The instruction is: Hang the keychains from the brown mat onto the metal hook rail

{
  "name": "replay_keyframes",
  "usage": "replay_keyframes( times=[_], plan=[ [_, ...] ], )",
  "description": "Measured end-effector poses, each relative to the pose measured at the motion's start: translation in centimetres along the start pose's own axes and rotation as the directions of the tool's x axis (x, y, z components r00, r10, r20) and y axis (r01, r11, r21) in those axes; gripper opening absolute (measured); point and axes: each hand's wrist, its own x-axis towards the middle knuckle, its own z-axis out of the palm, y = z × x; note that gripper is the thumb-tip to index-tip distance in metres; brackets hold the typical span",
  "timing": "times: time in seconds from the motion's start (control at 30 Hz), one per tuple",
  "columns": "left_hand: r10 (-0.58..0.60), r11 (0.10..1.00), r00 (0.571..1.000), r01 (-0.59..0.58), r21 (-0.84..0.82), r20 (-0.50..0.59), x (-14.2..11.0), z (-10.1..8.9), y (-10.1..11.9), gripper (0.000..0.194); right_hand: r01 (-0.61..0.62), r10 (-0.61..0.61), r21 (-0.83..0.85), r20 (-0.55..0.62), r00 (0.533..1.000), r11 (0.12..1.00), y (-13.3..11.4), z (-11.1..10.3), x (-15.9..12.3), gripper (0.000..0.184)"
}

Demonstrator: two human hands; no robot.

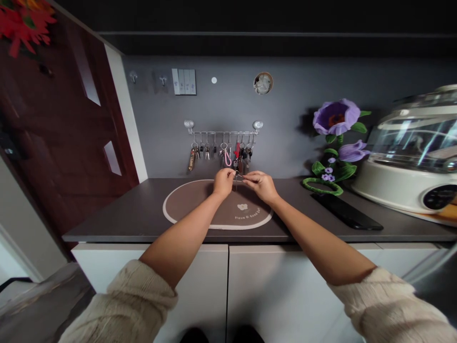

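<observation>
Both hands meet above the brown oval mat [200, 202], just below a row of hanging keys. My left hand [224, 182] pinches a small metal key ring [236, 175] between thumb and fingers. From the other side, my right hand [262, 185] is closed in a pinch on a thin metal piece at the ring, which looks like a key but is too small to be sure. Behind them, a clear hook rail [223, 133] carries several key bunches, among them a pink loop strap [227, 157] and a patterned brown fob [192, 159].
Purple fabric flowers [337, 119] stand on the right of the dark countertop [132, 209]. A black phone [346, 211] lies in front of them, beside a white appliance with a clear dome [396, 176]. White cabinet doors [264, 286] are below; a dark red door [71, 119] is left.
</observation>
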Motion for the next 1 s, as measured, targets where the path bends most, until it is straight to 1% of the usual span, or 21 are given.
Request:
replay_keyframes(
  times=[0.1, 0.2, 0.37, 0.5, 0.6, 0.73, 0.87, 1.0],
  plan=[
    [-0.076, 0.987, 0.997, 0.072, -0.144, -0.021, 0.1, 0.3, -0.3, 0.015, 0.004, -0.005, 0.003, 0.055, 0.998, 1.0, -0.3, 0.1, 0.0, 0.022],
    [-0.137, 0.952, 0.99, 0.127, -0.278, -0.018, 0.1, 0.4, -0.2, 0.013, -0.016, 0.013, 0.036, 0.064, 0.998, 0.999, -0.8, 0.0, -0.1, 0.026],
    [-0.205, 0.869, 0.979, 0.192, -0.456, 0.02, 0.0, 0.4, 0.5, 0.01, -0.127, 0.112, 0.177, 0.089, 0.99, 0.976, -0.8, -0.1, -0.1, 0.033],
    [-0.238, 0.791, 0.966, 0.255, -0.555, 0.105, -0.3, 0.6, 1.0, 0.012, -0.206, 0.198, 0.271, 0.059, 0.979, 0.94, 0.0, 0.3, 0.1, 0.031],
    [-0.226, 0.756, 0.961, 0.277, -0.594, 0.161, -0.5, 0.9, 1.0, 0.015, -0.245, 0.252, 0.362, 0.031, 0.967, 0.899, 0.4, 0.8, 0.2, 0.029],
    [-0.227, 0.737, 0.956, 0.292, -0.61, 0.184, -0.7, 1.2, 0.9, 0.018, -0.272, 0.297, 0.456, 0.017, 0.955, 0.848, 0.3, 0.9, 0.3, 0.028],
    [-0.237, 0.753, 0.953, 0.304, -0.584, 0.191, -0.8, 1.3, 0.9, 0.022, -0.312, 0.337, 0.523, 0.05, 0.94, 0.793, -0.1, 0.6, 0.4, 0.028],
    [-0.224, 0.791, 0.955, 0.295, -0.536, 0.196, -1.0, 1.2, 1.1, 0.025, -0.326, 0.334, 0.562, 0.091, 0.938, 0.76, -0.4, 0.3, 0.3, 0.028]
  ],
)
